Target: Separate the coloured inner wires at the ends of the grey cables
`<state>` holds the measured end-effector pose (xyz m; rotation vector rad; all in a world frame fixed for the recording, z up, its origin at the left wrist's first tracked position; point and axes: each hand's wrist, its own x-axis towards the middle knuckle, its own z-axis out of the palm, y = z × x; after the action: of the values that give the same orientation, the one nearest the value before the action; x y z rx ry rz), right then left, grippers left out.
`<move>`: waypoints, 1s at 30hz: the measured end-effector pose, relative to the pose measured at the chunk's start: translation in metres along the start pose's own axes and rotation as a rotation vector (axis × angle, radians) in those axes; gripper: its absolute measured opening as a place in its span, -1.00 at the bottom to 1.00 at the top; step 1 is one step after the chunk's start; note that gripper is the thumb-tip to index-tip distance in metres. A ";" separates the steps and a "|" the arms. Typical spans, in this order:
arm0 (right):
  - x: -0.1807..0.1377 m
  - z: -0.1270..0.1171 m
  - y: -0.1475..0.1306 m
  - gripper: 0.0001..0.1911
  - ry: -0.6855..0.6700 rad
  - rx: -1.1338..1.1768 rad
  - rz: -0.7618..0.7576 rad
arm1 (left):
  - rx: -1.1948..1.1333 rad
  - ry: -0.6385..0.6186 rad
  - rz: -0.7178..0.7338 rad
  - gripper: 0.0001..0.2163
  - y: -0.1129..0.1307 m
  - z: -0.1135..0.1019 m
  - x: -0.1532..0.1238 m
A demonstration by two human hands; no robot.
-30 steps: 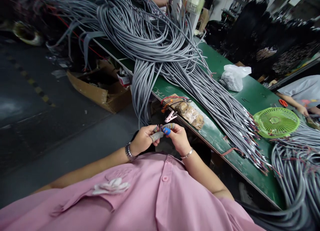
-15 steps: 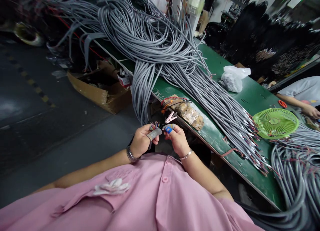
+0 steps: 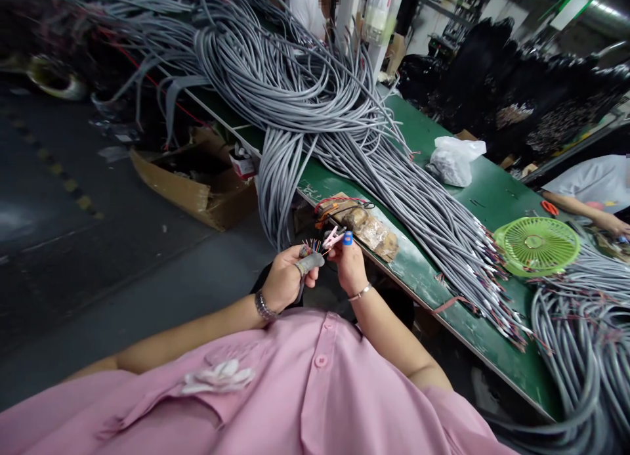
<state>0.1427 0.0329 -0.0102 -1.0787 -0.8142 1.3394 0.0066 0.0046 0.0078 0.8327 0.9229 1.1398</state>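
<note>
My left hand point(image 3: 284, 281) is closed around the end of a grey cable, and a fan of thin coloured wires point(image 3: 310, 246) sticks out past its fingers. Grey wrapping covers its thumb. My right hand point(image 3: 350, 268), with blue tape on the thumb, is at a pink clip point(image 3: 333, 238) by the table edge. Its thumb and fingers close on the clip's handle end. One thin wire runs from the left hand toward the clip; the clip's jaws are too small to make out.
A wrapped block point(image 3: 371, 232) with red and orange leads lies at the table edge. Grey cables point(image 3: 394, 169) cover much of the green table point(image 3: 492, 346). A green fan point(image 3: 536, 245) and white plastic bag point(image 3: 455, 161) stand farther right, near another person's arm point(image 3: 585, 209). A cardboard box point(image 3: 191, 192) sits on the floor.
My right hand has moved up, away from the wires beside my left hand, onto the pink clip. My left hand keeps the cable end and has shifted slightly to the right.
</note>
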 end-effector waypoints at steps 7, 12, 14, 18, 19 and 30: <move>0.008 0.006 -0.003 -0.56 -0.066 0.351 0.233 | -0.048 0.012 -0.030 -0.85 -0.003 0.000 0.005; 0.009 0.008 -0.003 -0.62 -0.040 0.415 0.222 | -0.041 0.013 -0.058 -0.84 -0.006 0.001 0.005; 0.008 0.007 -0.002 -0.61 -0.052 0.424 0.236 | -0.039 0.012 -0.064 -0.84 -0.006 0.001 0.005; 0.006 0.003 0.002 -0.53 -0.108 0.456 0.287 | -0.049 0.008 -0.041 -0.85 -0.005 -0.001 0.004; 0.005 0.002 0.002 -0.51 -0.123 0.465 0.301 | -0.050 0.005 -0.031 -0.85 -0.005 -0.002 0.004; -0.008 0.004 -0.015 -0.62 -0.139 0.384 0.295 | 0.021 0.001 0.066 -0.86 -0.006 -0.012 -0.007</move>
<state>0.1434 0.0272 0.0061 -0.8269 -0.4777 1.7521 -0.0035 -0.0020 -0.0010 0.8858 0.9151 1.1890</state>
